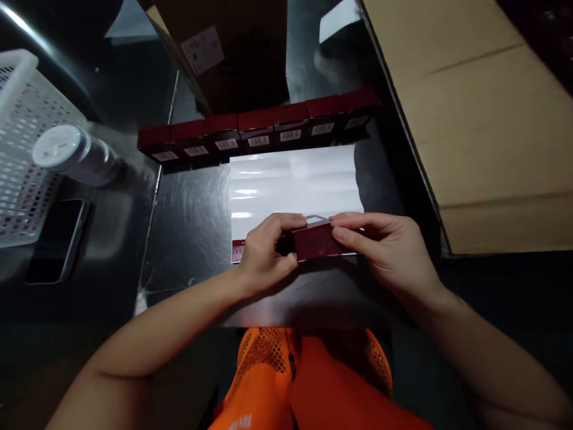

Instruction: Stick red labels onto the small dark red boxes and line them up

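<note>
Low over the near edge of a glossy white sheet [295, 179], a dark red box [313, 242] is held between both hands. My left hand [271, 248] grips its left end, thumb on the near side and fingers over the far side. At the right end, my right hand [385, 242] pinches the box's upper edge between thumb and fingers. A small pale patch [317, 220] shows on the box between the fingertips. Dark red printing with tiny text [238, 251] is visible at the sheet's lower left corner. What lies under the fingers is hidden.
Behind the sheet stands a row of several dark red boxes [255, 134] with barcode labels. A cardboard carton [242, 54] is farther back; a large one [487, 131] fills the right. At left are a white basket [27, 113], a lidded jar [76, 152] and a phone [58, 239].
</note>
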`<move>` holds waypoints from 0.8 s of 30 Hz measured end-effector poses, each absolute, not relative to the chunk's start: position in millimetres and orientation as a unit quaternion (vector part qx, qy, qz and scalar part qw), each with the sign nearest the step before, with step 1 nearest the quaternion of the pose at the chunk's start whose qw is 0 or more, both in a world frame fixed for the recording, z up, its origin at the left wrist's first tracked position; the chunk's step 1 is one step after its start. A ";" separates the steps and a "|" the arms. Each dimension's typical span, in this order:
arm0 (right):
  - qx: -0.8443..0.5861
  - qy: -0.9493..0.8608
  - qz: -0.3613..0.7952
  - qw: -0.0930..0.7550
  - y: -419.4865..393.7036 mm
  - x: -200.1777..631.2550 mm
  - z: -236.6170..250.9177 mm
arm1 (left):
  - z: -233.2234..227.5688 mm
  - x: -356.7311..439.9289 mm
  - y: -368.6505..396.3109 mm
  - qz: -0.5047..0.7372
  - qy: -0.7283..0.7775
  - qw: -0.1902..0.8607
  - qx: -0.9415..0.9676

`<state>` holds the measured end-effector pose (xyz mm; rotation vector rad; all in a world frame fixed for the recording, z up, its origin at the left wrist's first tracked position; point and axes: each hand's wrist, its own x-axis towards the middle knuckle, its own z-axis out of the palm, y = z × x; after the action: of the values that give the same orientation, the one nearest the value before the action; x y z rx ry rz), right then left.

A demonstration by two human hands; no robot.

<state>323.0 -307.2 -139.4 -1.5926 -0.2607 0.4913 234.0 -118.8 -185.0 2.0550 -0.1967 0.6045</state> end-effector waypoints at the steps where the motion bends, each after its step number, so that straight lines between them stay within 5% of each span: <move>1: -0.707 -0.114 0.220 0.663 -307.1 322.9 -138.9 | -185.1 234.1 -118.8 0.248 -0.081 0.475 0.840; 24: -0.718 -0.126 0.186 0.659 -304.9 318.9 -137.9 | -184.6 233.8 -120.1 0.255 -0.073 0.467 0.844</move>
<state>318.9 -304.9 -137.9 -1.6249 -0.2845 0.4206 233.8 -120.1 -184.6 2.0706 -0.1791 0.6250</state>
